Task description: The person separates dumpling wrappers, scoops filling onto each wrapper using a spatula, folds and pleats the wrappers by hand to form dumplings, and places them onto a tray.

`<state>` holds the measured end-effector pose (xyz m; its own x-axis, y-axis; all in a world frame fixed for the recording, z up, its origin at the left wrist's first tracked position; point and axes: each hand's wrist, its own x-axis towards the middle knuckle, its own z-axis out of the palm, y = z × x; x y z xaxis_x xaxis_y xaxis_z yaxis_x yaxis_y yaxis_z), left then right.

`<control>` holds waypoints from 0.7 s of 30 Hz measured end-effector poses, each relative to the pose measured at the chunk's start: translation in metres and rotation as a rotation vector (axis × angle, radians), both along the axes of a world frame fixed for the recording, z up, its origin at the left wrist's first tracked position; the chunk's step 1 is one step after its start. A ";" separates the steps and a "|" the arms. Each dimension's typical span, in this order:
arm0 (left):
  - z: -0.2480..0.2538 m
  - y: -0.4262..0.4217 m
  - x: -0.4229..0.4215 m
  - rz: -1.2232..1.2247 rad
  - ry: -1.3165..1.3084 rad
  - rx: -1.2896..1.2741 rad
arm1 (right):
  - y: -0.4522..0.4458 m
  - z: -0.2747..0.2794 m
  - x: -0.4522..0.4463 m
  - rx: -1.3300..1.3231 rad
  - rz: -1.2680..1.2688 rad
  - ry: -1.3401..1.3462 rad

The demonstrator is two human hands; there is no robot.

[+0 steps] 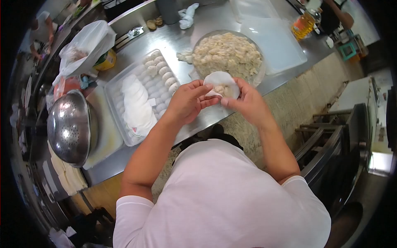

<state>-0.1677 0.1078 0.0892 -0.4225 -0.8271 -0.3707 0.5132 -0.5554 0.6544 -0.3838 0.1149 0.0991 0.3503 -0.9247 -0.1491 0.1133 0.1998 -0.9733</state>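
Observation:
A round white wrapper (221, 79) with a lump of pale filling (223, 90) on it is held between both hands, just over the steel table's front edge. My left hand (190, 100) pinches its left side, and my right hand (247, 101) grips its right side. Behind them lies a wide round tray heaped with pale, lumpy filling (227, 51). To the left, a plastic tray (131, 142) holds rows of folded dumplings (166, 76) and a stack of white wrappers (138, 103).
A perforated steel bowl (69, 128) rests on a board (103, 132) at the left. Behind it stands a plastic bag (89, 45). A clear lid (281, 49) and an oil bottle (304, 25) are at the back right. Other people (42, 31) show at the edges.

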 end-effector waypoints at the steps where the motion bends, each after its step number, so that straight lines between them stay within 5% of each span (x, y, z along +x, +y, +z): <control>1: 0.006 0.003 0.008 0.004 0.025 0.018 | 0.003 0.003 0.004 -0.115 0.068 0.180; 2: 0.014 0.010 0.015 0.016 0.021 0.017 | 0.003 0.003 0.008 -0.117 0.079 0.174; 4: 0.032 0.030 0.024 0.068 -0.092 -0.064 | 0.004 0.003 0.013 -0.624 0.088 0.466; 8: 0.004 0.059 0.034 0.141 0.064 -0.310 | 0.014 0.031 0.033 -0.380 0.205 0.402; 10: 0.008 0.068 0.028 0.222 0.080 -0.327 | 0.025 0.046 0.051 -0.132 0.206 -0.151; 15: 0.037 0.083 0.034 0.340 -0.115 -0.471 | 0.034 0.060 0.063 -0.193 0.235 -0.209; 18: 0.041 0.085 0.036 0.454 -0.449 -0.742 | 0.038 0.062 0.071 -0.254 0.216 -0.235; 21: 0.050 0.090 0.036 0.549 -0.432 -0.755 | 0.043 0.069 0.075 -0.248 0.180 -0.244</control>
<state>-0.1316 0.1973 0.1393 0.1303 -0.9464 0.2956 0.2104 0.3177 0.9245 -0.3092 0.1579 0.1680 0.5079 -0.8426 0.1791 0.3321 -0.0002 -0.9432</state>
